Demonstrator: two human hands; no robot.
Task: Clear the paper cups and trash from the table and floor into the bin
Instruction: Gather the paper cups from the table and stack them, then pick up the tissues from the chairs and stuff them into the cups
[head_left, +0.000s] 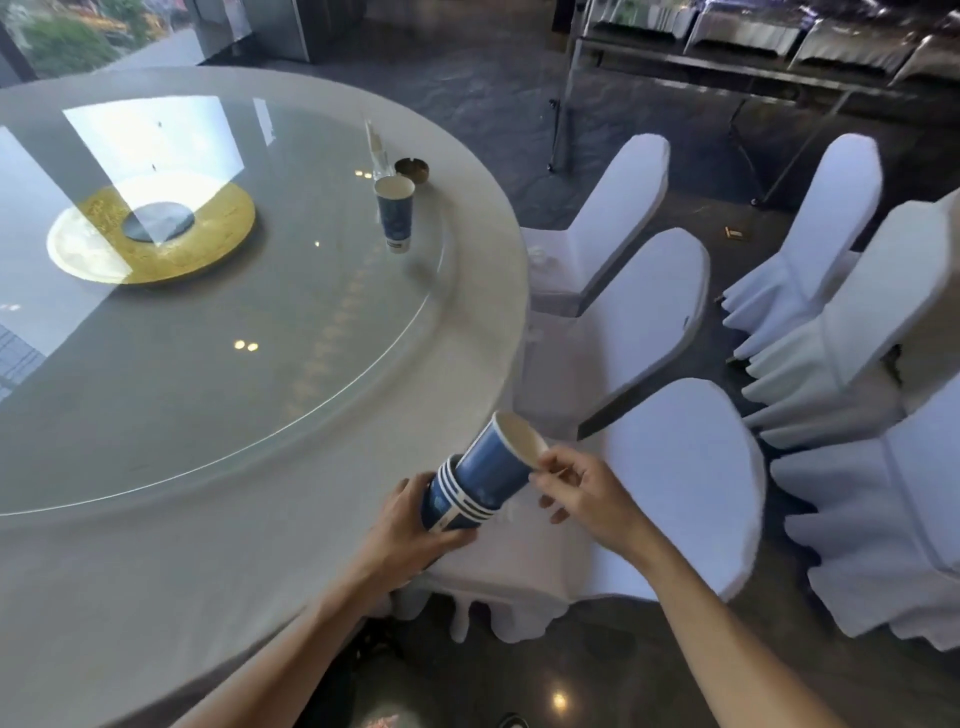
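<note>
A stack of blue paper cups (470, 488) lies tilted over the table's near right edge, mouth up to the right. My left hand (402, 525) grips the base of the stack. My right hand (582, 491) pinches the white rim of the top cup (501, 460), which sits partly inside the others. One more blue paper cup (395, 213) stands upright on the glass turntable (311, 322), far from both hands. A small piece of trash (735, 234) lies on the dark floor between the chairs. No bin is in view.
The round table (156, 597) has a cream cloth. A small dark ashtray (412, 170) and a clear holder (379, 156) stand behind the lone cup. White-covered chairs (675, 493) crowd the right side. A metal-legged buffet table (727, 57) stands at the back.
</note>
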